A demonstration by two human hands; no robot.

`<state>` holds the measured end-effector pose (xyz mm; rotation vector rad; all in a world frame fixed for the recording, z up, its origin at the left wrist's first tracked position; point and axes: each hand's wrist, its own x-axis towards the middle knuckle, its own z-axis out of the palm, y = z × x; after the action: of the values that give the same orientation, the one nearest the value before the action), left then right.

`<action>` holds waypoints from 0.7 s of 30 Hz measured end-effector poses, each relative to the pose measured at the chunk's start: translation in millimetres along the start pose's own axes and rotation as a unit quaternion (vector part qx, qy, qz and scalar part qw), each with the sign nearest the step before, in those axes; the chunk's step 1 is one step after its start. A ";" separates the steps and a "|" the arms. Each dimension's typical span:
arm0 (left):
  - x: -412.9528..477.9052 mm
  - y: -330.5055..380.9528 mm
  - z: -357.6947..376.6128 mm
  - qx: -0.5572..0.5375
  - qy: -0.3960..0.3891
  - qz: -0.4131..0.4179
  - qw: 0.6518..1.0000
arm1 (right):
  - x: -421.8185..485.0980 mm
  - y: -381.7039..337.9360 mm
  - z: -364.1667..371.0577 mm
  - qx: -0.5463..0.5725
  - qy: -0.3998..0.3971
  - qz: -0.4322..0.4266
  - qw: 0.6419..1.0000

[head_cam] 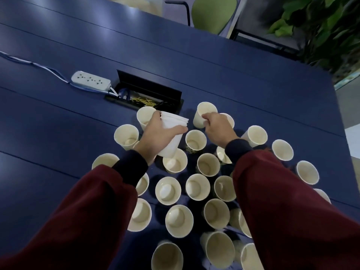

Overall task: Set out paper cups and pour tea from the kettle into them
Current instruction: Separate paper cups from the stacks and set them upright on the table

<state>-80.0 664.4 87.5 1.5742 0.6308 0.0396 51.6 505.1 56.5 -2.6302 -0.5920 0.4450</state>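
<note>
Several cream paper cups stand upright and empty on the dark blue table (58, 117), spread from the middle to the near edge. My left hand (157, 133) grips a short stack of nested white paper cups (172, 131), tilted with its rims pointing right, above the standing cups. My right hand (218, 127) pinches the side of a single paper cup (203, 114) at the far edge of the group; that cup stands on the table or just above it. No kettle is in view.
A white power strip (90, 80) with its cable lies on the table at the left. Beside it, an open black cable hatch (148, 94) is sunk into the tabletop just beyond the cups. A green chair (212, 12) and a leafy plant (323, 26) stand past the far edge.
</note>
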 end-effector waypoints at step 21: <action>-67.1 -4.2 38.5 0.028 -0.139 0.071 0.987 | -147.2 -33.2 -40.5 0.201 0.095 -0.125 0.967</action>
<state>-123.0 601.6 101.9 1.6395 0.3019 -0.0910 -70.3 451.4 138.1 -2.1473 -0.6796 0.2058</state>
